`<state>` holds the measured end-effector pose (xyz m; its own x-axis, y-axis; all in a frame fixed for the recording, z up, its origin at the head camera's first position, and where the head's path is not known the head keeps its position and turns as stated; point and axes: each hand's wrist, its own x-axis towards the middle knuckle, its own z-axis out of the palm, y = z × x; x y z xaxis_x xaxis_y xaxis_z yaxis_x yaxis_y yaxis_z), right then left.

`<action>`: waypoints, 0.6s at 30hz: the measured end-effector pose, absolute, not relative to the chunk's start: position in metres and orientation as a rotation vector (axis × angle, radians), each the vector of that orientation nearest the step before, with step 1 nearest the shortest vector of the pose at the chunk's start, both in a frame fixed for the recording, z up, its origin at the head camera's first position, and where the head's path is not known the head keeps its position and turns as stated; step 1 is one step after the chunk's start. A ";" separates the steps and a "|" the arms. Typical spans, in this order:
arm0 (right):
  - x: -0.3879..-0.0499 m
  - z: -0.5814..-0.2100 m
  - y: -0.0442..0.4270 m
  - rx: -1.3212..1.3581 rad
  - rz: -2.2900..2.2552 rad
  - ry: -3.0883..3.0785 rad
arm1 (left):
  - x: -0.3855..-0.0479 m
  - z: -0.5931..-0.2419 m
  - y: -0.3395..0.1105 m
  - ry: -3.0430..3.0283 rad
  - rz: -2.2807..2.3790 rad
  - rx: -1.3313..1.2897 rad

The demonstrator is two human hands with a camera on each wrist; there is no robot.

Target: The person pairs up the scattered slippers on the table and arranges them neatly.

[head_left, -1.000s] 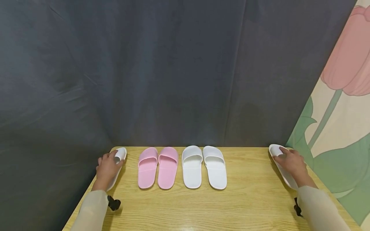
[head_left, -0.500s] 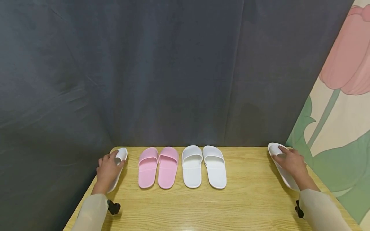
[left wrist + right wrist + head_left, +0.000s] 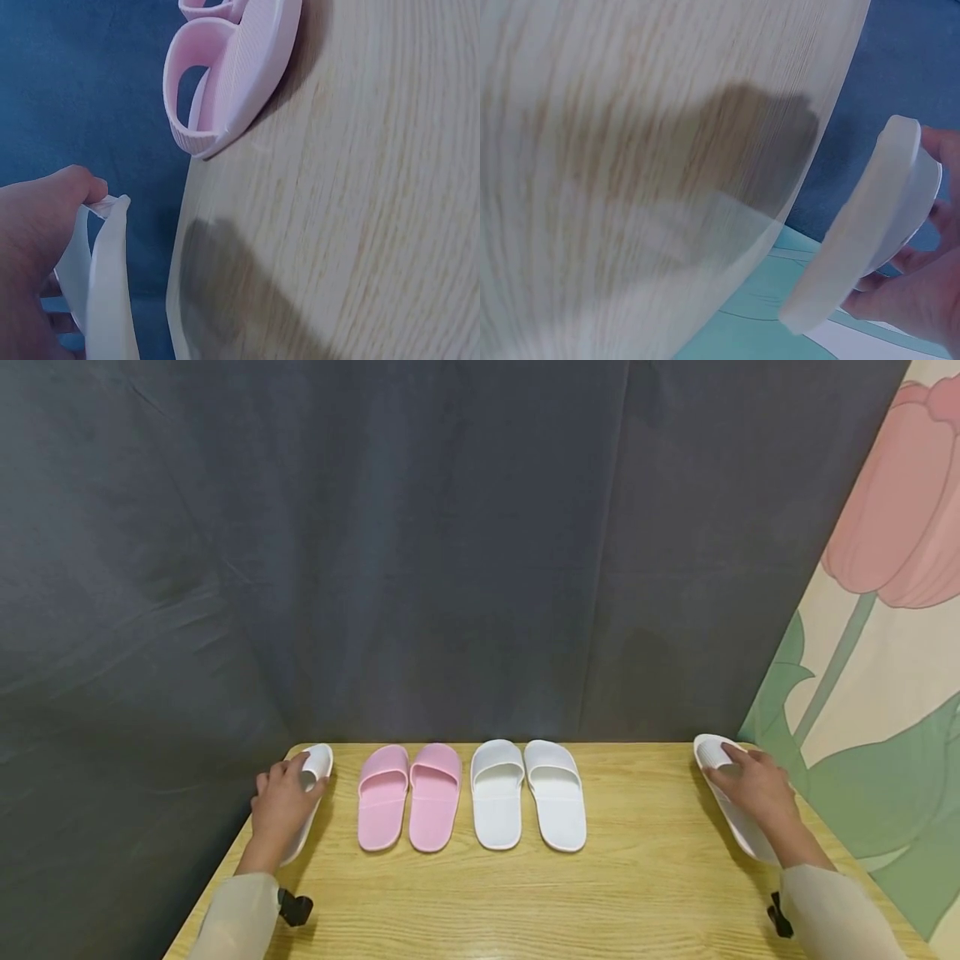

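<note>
My left hand [image 3: 281, 797] grips a white slipper [image 3: 321, 760] by its strap at the table's left edge. In the left wrist view that slipper [image 3: 111, 277] stands tilted on its side, with the thumb at the strap's rim. By the right edge my right hand [image 3: 759, 789] holds another white slipper [image 3: 738, 827] across its strap. The right wrist view shows this slipper [image 3: 859, 225] tilted, its sole toward the tabletop and the fingers at the strap behind it. Both slippers look raised off the wood; part of each is hidden by the hand.
A pair of pink slippers [image 3: 382, 822] and a pair of white slippers [image 3: 497, 818] lie side by side along the back of the wooden table [image 3: 480, 902]. A dark curtain [image 3: 450, 568] hangs behind and at left. A tulip-patterned wall [image 3: 892, 668] stands at right.
Both hands keep their hold with little movement. The left slipper has shifted very slightly to the right. The slippers on the table stay put; the head view has moved a little.
</note>
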<state>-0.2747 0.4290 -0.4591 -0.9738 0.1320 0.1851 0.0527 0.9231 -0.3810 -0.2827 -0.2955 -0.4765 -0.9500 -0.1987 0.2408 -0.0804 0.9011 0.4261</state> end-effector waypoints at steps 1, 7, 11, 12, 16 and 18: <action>-0.274 -0.459 0.428 -0.137 0.556 -2.872 | -0.282 -0.476 -0.295 -2.781 -0.607 0.205; -0.270 -0.457 0.424 -0.137 0.554 -2.856 | -0.280 -0.470 -0.290 -2.752 -0.602 0.206; -0.269 -0.457 0.421 -0.131 0.558 -2.851 | -0.278 -0.467 -0.287 -2.747 -0.597 0.213; -0.268 -0.457 0.420 -0.132 0.557 -2.851 | -0.277 -0.467 -0.286 -2.745 -0.596 0.213; -0.265 -0.454 0.416 -0.131 0.562 -2.839 | -0.276 -0.466 -0.280 -2.738 -0.591 0.219; -0.264 -0.453 0.412 -0.124 0.576 -2.816 | -0.276 -0.466 -0.278 -2.734 -0.587 0.220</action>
<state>-0.2637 0.4122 -0.4532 -0.9615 0.1353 0.2390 0.0307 0.9177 -0.3962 -0.2760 -0.2775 -0.4656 -0.9320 -0.2174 0.2900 -0.0791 0.9029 0.4226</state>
